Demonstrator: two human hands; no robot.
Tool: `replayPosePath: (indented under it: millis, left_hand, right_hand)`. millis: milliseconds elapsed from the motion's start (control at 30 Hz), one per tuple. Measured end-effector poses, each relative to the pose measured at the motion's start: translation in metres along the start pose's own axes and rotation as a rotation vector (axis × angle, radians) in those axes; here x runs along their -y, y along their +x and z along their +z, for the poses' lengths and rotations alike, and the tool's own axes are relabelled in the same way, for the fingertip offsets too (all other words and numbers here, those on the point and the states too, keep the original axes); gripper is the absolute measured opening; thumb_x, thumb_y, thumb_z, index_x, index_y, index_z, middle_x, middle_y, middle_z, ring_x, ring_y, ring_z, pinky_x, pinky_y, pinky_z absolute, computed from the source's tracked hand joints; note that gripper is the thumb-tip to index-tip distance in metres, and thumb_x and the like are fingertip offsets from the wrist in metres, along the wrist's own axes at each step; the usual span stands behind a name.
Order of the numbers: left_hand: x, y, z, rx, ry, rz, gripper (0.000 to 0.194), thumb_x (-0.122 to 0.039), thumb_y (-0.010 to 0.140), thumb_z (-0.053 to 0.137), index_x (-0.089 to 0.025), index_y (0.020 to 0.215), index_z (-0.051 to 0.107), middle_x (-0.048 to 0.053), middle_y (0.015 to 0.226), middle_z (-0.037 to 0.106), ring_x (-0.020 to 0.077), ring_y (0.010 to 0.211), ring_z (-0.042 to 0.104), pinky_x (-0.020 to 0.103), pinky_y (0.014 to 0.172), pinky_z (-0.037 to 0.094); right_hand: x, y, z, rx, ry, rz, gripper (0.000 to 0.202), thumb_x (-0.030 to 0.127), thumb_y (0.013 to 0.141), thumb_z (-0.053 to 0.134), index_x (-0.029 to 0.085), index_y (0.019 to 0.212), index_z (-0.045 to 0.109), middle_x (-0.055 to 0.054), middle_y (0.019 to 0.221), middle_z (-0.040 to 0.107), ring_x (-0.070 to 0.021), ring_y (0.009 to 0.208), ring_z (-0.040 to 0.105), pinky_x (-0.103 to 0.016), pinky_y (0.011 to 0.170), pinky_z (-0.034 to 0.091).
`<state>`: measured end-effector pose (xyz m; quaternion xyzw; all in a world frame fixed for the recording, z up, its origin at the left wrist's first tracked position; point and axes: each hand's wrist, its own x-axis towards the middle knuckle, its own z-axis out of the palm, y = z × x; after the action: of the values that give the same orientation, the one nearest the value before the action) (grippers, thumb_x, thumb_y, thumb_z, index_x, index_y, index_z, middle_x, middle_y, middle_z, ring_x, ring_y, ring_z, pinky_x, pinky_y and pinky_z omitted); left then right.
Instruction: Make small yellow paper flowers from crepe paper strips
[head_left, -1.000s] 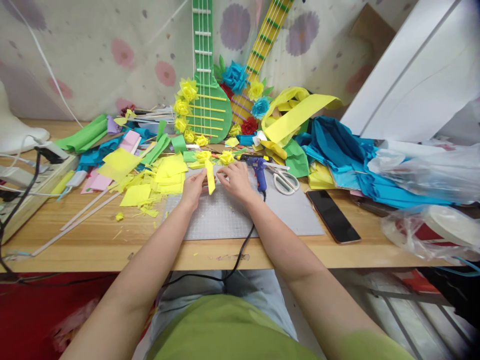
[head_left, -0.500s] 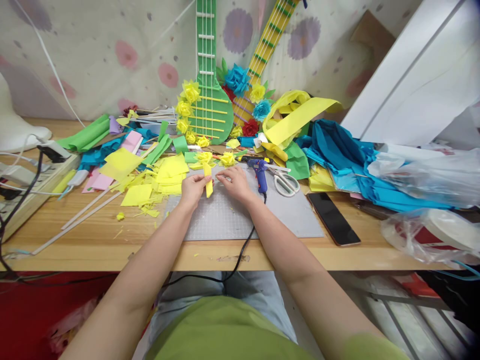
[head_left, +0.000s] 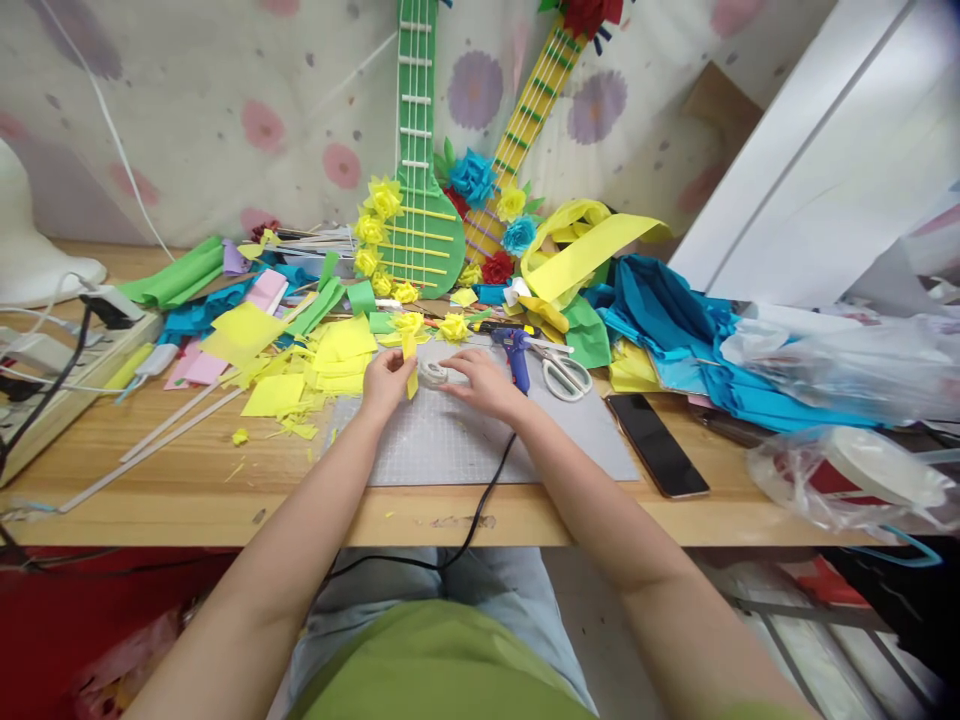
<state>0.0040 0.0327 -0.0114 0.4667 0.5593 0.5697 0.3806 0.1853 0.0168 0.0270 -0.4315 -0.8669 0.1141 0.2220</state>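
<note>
My left hand (head_left: 386, 384) pinches a strip of yellow crepe paper (head_left: 410, 372), which stands upright above the grey cutting mat (head_left: 427, 450). Just to the right, my right hand (head_left: 484, 383) has its thumb and fingers closed on a small whitish ring-shaped thing (head_left: 433, 373); blur hides its exact kind. Two yellow paper flowers (head_left: 452, 327) lie beyond my hands. A blue glue gun (head_left: 516, 358) and white-handled scissors (head_left: 566, 377) rest to the right of my right hand.
Yellow paper pieces (head_left: 341, 350) are heaped on the left. A phone (head_left: 656, 443) lies right of the mat. A green paper instrument (head_left: 427, 240) and a yellow one (head_left: 525, 120) lean at the back. A black cord (head_left: 480, 520) hangs over the table edge.
A whitish ring-shaped thing now shows at my right fingertips, where none was visible before. The yellow strip has shifted slightly left and turned in my left hand. The view has tilted slightly.
</note>
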Motion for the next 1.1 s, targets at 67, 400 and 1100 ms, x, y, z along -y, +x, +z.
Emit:
replayPosePath:
  millis: [67, 400, 1100]
  left_hand:
    - [0.003, 0.002, -0.001, -0.007, 0.005, 0.005, 0.021, -0.032, 0.061, 0.065, -0.017, 0.075, 0.061, -0.001, 0.071, 0.062, 0.0112, 0.065, 0.055, 0.021, 0.062, 0.043]
    - [-0.003, 0.001, -0.004, -0.077, -0.128, -0.129, 0.02, -0.031, 0.062, 0.063, -0.016, 0.073, 0.057, -0.001, 0.072, 0.06, 0.0115, 0.06, 0.059, 0.02, 0.052, 0.043]
    - [-0.023, 0.002, -0.012, 0.014, -0.65, -0.501, 0.011, -0.008, 0.082, 0.045, -0.007, 0.077, 0.055, 0.011, 0.071, 0.066, 0.0135, 0.068, 0.065, 0.023, 0.067, 0.053]
  right_hand:
    - [-0.006, -0.023, -0.02, 0.022, 0.006, -0.027, 0.032, 0.035, 0.081, 0.054, 0.019, 0.108, 0.061, -0.009, 0.108, 0.059, -0.0199, 0.104, 0.05, -0.034, 0.091, 0.038]
    - [-0.079, -0.083, -0.072, 0.008, -0.497, 0.664, 0.029, 0.024, 0.076, 0.048, 0.015, 0.1, 0.063, -0.015, 0.1, 0.062, -0.0249, 0.091, 0.057, -0.032, 0.071, 0.04]
    - [-0.053, -0.041, -0.13, -0.506, 0.594, 0.637, 0.019, 0.034, 0.066, 0.059, 0.017, 0.075, 0.056, -0.001, 0.067, 0.057, -0.0105, 0.058, 0.055, -0.024, 0.057, 0.046]
